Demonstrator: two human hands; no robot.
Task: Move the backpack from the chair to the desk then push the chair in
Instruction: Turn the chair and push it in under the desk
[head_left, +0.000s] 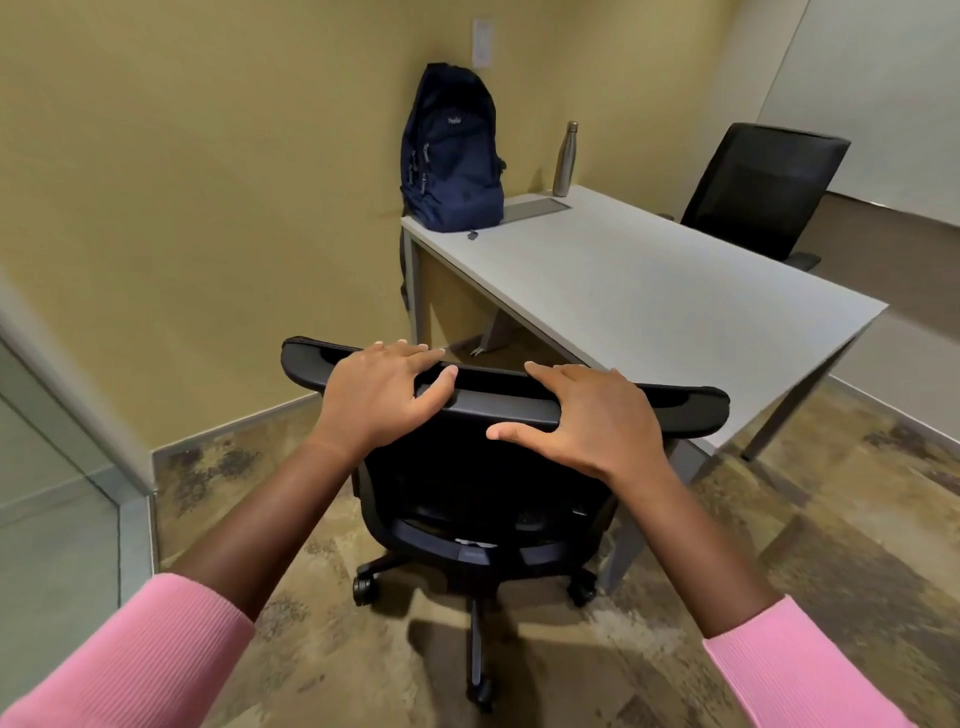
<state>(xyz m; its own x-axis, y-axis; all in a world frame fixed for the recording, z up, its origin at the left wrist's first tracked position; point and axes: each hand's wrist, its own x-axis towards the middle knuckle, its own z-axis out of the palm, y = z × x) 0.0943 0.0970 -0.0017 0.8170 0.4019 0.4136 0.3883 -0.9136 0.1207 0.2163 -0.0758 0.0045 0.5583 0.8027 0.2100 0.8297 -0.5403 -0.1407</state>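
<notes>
Backpack (451, 156), navy, stands upright at the far left corner of the tabletop (649, 291), against the wall, with a metal bottle (566, 158) just to its right. Nearer the camera, the left hand (376, 397) and right hand (587, 421) lie apart on the top edge of the black chair (498, 467) backrest, fingers draped over it. A second chair (763, 187) stands beyond the tabletop, at right.
</notes>
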